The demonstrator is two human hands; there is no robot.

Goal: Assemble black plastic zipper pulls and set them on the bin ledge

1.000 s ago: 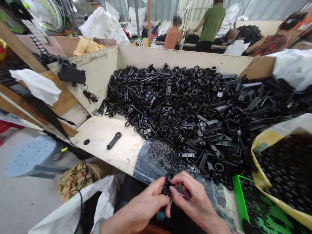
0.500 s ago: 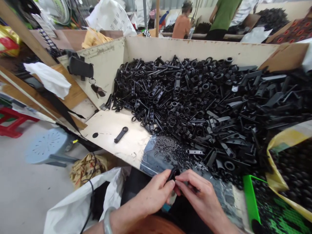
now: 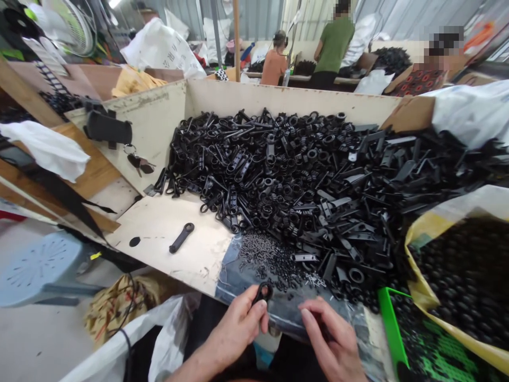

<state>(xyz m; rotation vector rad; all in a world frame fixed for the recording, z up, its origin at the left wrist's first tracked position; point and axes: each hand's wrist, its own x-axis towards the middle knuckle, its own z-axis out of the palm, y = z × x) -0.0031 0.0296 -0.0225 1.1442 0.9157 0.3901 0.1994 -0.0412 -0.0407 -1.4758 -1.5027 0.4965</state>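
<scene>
Corrugated metal wall spans the top of the head view, beyond my bench and its heap of black parts. Low at centre, my left forearm slants up from the bottom edge, the left grip closed, thumb over fingers, around a black ringed part. Just to the right, apart from it, my right grip has its fingers bent toward the thumb; I cannot tell whether it pinches anything. My fingers hide the ringed part's lower portion, and the frame's bottom edge cuts off both arms.
</scene>
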